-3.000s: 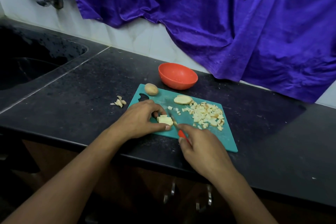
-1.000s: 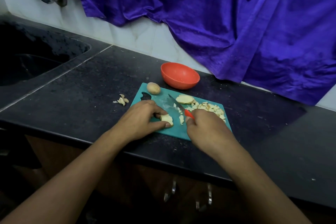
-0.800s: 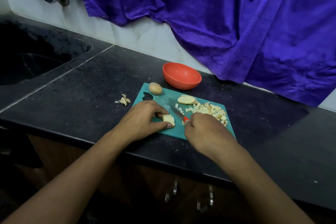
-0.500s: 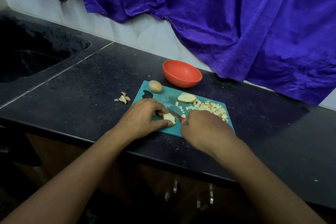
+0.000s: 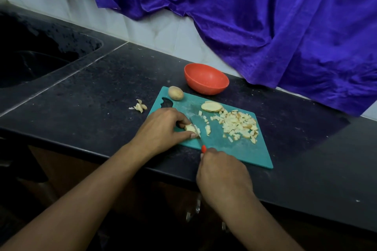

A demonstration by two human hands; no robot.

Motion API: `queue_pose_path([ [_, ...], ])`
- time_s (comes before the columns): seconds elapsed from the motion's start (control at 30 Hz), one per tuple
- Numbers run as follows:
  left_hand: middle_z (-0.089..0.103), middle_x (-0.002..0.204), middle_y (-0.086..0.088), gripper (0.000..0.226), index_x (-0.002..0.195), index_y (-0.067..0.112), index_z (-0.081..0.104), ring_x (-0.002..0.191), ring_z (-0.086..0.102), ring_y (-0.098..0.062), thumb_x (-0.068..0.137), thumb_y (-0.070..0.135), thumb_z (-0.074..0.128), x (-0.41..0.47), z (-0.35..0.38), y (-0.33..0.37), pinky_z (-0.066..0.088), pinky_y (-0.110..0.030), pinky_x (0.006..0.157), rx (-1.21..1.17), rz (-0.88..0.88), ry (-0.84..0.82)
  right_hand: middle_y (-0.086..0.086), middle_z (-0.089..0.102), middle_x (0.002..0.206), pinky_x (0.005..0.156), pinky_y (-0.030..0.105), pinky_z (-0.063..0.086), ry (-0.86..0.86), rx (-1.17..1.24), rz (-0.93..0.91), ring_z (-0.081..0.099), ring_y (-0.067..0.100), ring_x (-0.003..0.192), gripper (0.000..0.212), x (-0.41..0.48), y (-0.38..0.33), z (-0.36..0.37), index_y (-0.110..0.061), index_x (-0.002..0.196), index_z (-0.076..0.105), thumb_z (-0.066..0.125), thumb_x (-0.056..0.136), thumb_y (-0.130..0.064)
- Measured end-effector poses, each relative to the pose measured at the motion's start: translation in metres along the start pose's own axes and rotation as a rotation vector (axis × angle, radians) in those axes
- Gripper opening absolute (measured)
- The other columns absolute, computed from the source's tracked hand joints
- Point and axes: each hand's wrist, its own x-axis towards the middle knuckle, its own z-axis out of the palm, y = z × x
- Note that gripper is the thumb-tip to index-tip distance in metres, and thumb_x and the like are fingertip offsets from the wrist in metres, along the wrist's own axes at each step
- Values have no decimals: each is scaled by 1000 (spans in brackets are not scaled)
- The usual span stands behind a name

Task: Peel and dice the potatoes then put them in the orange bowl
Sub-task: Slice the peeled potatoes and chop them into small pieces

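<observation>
A small piece of peeled potato (image 5: 190,128) is held down on a teal cutting board (image 5: 246,150) by the left hand (image 5: 161,128), the piece being pinched between the curled fingers and the thumb. A knife (image 5: 199,137) with a red handle is gripped by the right hand (image 5: 222,171), whose fingers are wrapped round the handle so that only a short red end is seen. The blade is set against the right side of the held piece, and a few cut bits (image 5: 207,129) lie just beside it.

A pile of diced potato (image 5: 238,126) is spread over the middle of the board, well apart from the left hand. A peeled potato half (image 5: 211,106) lies at the far edge of the pile, touching it. An unpeeled potato (image 5: 175,93) rests at the far left corner of the board. The orange bowl (image 5: 206,79) stands on the black table (image 5: 91,108) just beyond the board; nothing can be seen in it. A small heap of peels (image 5: 140,106) lies on the table left of the board. A dark sink (image 5: 30,63) is set into the table at the far left, and a purple cloth (image 5: 265,16) is hung over the tiled wall behind.
</observation>
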Motion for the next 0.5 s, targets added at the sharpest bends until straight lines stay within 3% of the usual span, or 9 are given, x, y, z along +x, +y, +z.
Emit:
queue_pose_path([
  [0.17,67,89,17,32,100,31,78,84,59,-1,78,54,82,-3,-2,3,48,-23,75,16,-11,-1,0,61,96,80,38,54,-82,71,38,61,17,89,31,18,25,-12,-21,113,61,37,108,-41],
  [0.3,65,91,17,33,100,31,77,87,59,-1,78,55,81,-3,-2,4,51,-24,77,37,-13,-8,-1,59,92,66,34,43,-136,122,34,58,14,84,30,26,37,-21,-23,97,57,38,108,-42],
  [0.4,64,91,17,38,105,31,76,86,58,-1,78,58,80,-3,0,2,49,-23,76,53,-5,-6,-1,59,92,70,35,46,-106,101,16,59,15,85,32,24,35,-18,-21,103,60,36,109,-43],
  [0.5,60,97,18,53,124,32,68,87,53,-1,81,62,75,-3,1,1,44,-24,77,80,10,-20,1,61,98,81,39,54,-55,23,-15,62,19,93,31,19,31,-14,-20,115,60,37,109,-38],
])
